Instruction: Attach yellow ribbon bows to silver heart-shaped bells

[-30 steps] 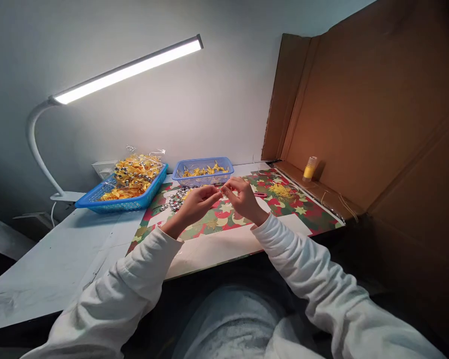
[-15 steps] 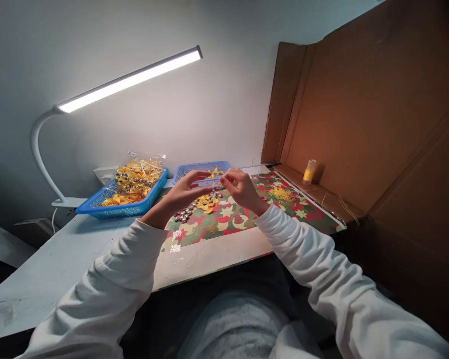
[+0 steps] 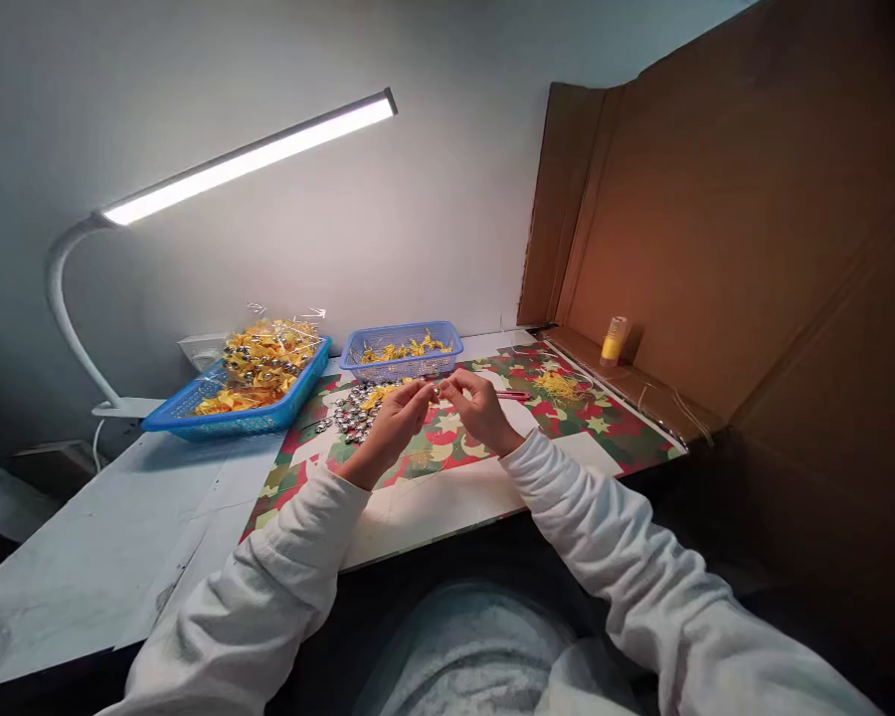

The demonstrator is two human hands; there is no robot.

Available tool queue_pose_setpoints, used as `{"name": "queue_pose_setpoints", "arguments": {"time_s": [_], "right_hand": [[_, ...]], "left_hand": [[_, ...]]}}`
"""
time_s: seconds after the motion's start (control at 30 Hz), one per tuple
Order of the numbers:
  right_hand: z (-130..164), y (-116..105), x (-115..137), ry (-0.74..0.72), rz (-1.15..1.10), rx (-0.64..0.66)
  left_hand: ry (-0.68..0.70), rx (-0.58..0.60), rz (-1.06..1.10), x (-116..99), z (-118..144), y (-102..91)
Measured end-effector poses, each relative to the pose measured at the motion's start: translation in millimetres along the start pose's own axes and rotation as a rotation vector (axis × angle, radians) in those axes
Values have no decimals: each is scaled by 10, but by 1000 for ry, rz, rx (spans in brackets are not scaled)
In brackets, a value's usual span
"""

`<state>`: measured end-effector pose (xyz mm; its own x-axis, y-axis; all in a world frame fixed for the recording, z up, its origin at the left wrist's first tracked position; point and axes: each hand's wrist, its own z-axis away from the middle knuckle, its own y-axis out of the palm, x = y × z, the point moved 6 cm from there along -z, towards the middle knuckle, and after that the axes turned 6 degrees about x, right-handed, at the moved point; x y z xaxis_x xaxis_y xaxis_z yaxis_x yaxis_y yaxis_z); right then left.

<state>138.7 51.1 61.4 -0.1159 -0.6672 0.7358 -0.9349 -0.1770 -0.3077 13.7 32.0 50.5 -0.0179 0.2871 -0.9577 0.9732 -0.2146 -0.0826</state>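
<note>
Above the patterned paper mat (image 3: 604, 423), I see my left hand (image 3: 395, 423) and right hand (image 3: 481, 408) pinched together on something tiny; behind, a small blue mesh basket (image 3: 403, 366) holds yellow pieces.

No writing, label, brand, number or sign can be read anywhere in the head view. The patterned mat (image 3: 612, 438) on the table carries only stars and leaf shapes, and the yellow spool (image 3: 615, 339) far right shows no legible print.
</note>
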Motion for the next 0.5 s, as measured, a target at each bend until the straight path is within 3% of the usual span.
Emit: {"name": "queue_pose_setpoints", "arguments": {"time_s": [0.2,0.5], "right_hand": [[64,35,21,-3,-140,66],[120,149,1,29,-295,180]], "left_hand": [[173,-94,-123,-77,31,-28],[251,-162,-222,-131,76,-31]]}}
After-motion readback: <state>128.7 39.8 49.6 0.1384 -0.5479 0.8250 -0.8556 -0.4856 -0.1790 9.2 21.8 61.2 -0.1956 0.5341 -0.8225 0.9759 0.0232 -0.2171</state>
